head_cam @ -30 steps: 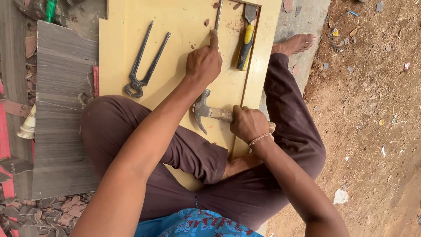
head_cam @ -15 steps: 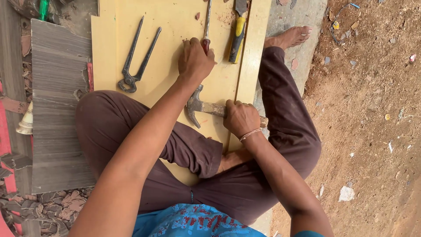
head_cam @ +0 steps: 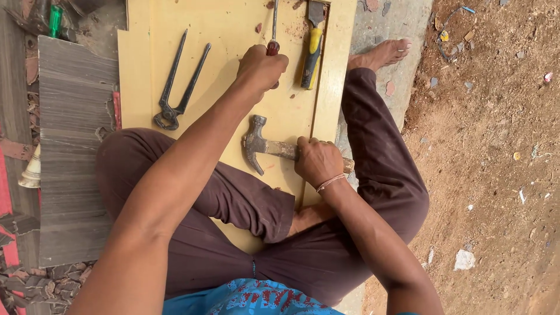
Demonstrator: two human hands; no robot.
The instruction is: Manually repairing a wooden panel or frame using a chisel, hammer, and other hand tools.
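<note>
The right hand (head_cam: 318, 160) is clenched around the wooden handle of a claw hammer (head_cam: 265, 146), which lies near the board's (head_cam: 233, 23) right edge (head-heavy, likely best gripped lower down for swing). The left hand (head_cam: 262, 67) grasps a red-handled screwdriver (head_cam: 273, 29), stiff and slim, toward the board's far edge.

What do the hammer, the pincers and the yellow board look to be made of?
Hammer, held in the right hand: dull, pitted grey head, likely steel; worn pale handle, probably wood. Pincers: dark, rusty-looking metal, unpainted. Yellow board: flat, matt, evenly coloured, probably painted or laminated wood; scuffed in places.
</note>
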